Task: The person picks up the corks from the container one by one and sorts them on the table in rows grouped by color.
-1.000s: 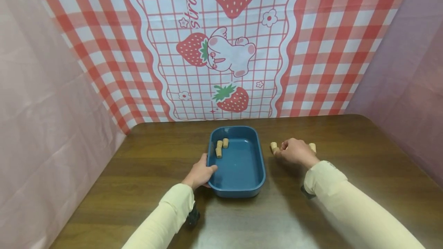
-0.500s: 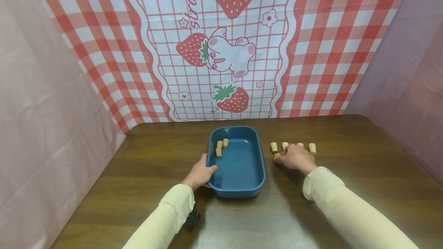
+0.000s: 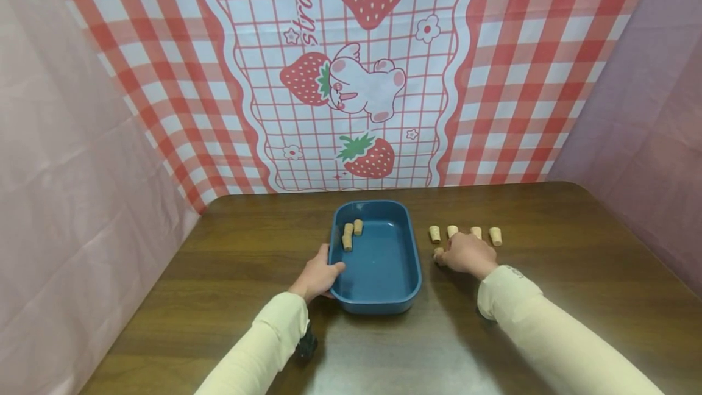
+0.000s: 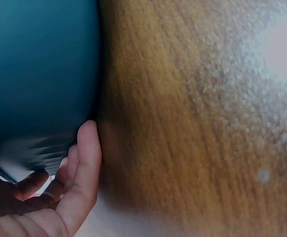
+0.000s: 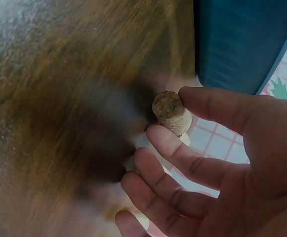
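A deep blue rectangular dish (image 3: pixel 375 308) stands on the table, with three small tapered corks (image 3: pixel 347 243) inside near its left wall. My left hand (image 3: pixel 318 273) grips the dish's left side, thumb over the rim; in the left wrist view its fingers (image 4: pixel 88 148) lie against the outer wall. To the right of the dish, my right hand (image 3: pixel 468 255) pinches a cork (image 5: pixel 169 109) between thumb and index finger, low over the table. Whether that cork touches the wood is hard to tell. Just beyond the hand, several more corks (image 3: pixel 435 234) stand in a row, some partly hidden by it.
The brown wooden table (image 3: pixel 247 261) reflects light near its front edge. A red and white checked cloth (image 3: pixel 504 78) with strawberries hangs right behind it. Pale pink drapes (image 3: pixel 82 169) close off both sides.
My right hand has drawn the pinched cork a little toward me, away from the row, uncovering more of the corks behind. The left hand and the dish have stayed put.
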Demonstrator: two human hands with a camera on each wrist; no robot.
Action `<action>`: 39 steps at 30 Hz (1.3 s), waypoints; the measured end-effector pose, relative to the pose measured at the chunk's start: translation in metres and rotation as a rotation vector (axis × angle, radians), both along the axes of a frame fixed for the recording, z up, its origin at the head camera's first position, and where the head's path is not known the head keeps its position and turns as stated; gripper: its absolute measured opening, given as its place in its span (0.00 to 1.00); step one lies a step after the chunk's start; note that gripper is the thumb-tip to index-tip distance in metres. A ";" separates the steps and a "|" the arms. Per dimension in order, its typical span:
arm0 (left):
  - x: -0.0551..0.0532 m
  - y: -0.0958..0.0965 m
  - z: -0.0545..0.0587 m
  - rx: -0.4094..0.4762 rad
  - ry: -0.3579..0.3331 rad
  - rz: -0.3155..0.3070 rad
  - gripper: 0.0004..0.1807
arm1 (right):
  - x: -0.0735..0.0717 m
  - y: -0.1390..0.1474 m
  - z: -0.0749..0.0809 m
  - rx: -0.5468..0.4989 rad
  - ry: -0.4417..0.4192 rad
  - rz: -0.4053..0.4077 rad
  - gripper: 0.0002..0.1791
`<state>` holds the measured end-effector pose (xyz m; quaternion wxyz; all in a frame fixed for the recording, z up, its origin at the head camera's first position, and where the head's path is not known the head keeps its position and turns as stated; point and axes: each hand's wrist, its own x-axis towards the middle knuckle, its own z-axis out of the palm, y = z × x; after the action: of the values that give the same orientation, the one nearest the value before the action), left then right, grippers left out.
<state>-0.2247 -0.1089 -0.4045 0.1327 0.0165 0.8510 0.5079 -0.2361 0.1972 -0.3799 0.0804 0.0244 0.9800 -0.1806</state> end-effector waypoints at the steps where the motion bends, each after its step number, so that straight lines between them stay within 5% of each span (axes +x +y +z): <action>1: 0.000 0.000 0.000 0.003 0.000 0.000 0.30 | 0.000 0.000 0.000 0.000 0.000 -0.003 0.18; 39: 0.001 0.000 0.001 -0.010 0.007 0.006 0.30 | -0.004 0.005 0.009 -0.009 -0.043 0.015 0.21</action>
<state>-0.2237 -0.1085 -0.4038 0.1283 0.0151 0.8540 0.5039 -0.2397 0.2017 -0.3713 0.1029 0.0204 0.9773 -0.1839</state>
